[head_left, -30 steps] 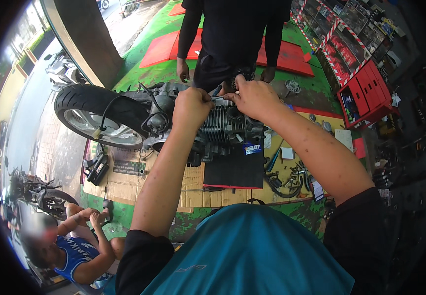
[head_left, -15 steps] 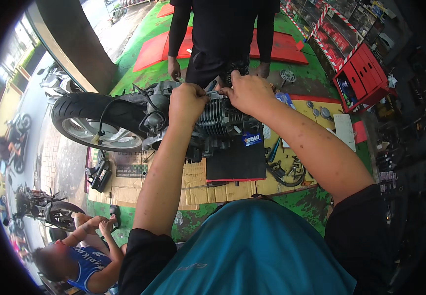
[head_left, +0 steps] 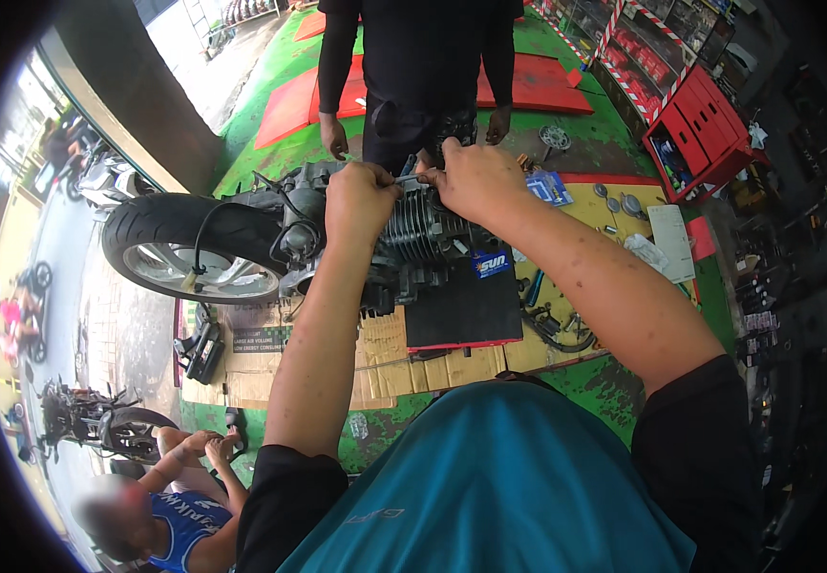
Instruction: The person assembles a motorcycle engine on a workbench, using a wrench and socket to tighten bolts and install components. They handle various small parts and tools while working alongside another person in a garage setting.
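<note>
Street traffic had shifted: one pink-clad rider [head_left: 20, 323] had come into sight at left.
Our left hand [head_left: 359, 196] and right hand [head_left: 483, 181], both closed narrow, pinched a slim grey piece [head_left: 407, 179] between them, long axis crosswise, over the finned engine's [head_left: 416, 229] far side; neither was clearly nearer.
</note>
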A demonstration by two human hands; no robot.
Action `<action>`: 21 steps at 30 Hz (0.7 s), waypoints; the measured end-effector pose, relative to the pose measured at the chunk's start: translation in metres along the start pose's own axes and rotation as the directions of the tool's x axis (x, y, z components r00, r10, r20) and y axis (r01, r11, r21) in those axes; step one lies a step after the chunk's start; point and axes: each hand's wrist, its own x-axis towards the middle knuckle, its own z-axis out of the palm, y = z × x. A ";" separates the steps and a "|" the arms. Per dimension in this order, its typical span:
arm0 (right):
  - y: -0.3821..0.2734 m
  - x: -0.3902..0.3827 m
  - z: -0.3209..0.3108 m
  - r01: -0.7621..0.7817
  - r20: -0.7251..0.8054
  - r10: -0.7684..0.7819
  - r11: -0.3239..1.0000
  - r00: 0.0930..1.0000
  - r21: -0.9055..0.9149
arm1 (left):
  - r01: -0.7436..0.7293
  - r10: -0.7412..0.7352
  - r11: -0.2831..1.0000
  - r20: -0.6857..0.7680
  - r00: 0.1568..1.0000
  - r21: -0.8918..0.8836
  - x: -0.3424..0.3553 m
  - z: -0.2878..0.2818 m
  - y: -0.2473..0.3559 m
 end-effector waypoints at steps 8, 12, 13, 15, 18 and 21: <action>0.001 0.000 0.002 0.089 -0.073 -0.088 0.996 0.993 0.010 | -0.067 0.066 0.998 -0.055 0.996 -0.016 0.000 -0.001 -0.010; 0.022 0.015 -0.001 0.254 -0.102 -0.249 0.966 0.963 0.042 | -0.066 0.065 0.998 -0.040 0.997 -0.017 0.002 -0.001 -0.002; 0.027 0.019 -0.007 0.293 -0.089 -0.288 0.955 0.954 0.050 | -0.043 0.041 0.997 -0.040 0.998 -0.067 0.004 -0.001 0.000; 0.024 0.021 -0.016 0.292 -0.097 -0.285 0.954 0.954 0.065 | 0.022 -0.025 0.989 -0.023 0.999 -0.144 -0.001 -0.009 0.006; 0.031 0.020 -0.028 0.307 -0.115 -0.297 0.948 0.948 0.085 | 0.009 -0.008 0.965 0.005 1.000 -0.261 0.000 -0.007 0.003; 0.056 0.004 -0.037 0.267 -0.238 -0.210 0.933 0.948 0.243 | -0.116 0.111 0.985 -0.045 0.993 -0.131 -0.003 -0.010 -0.002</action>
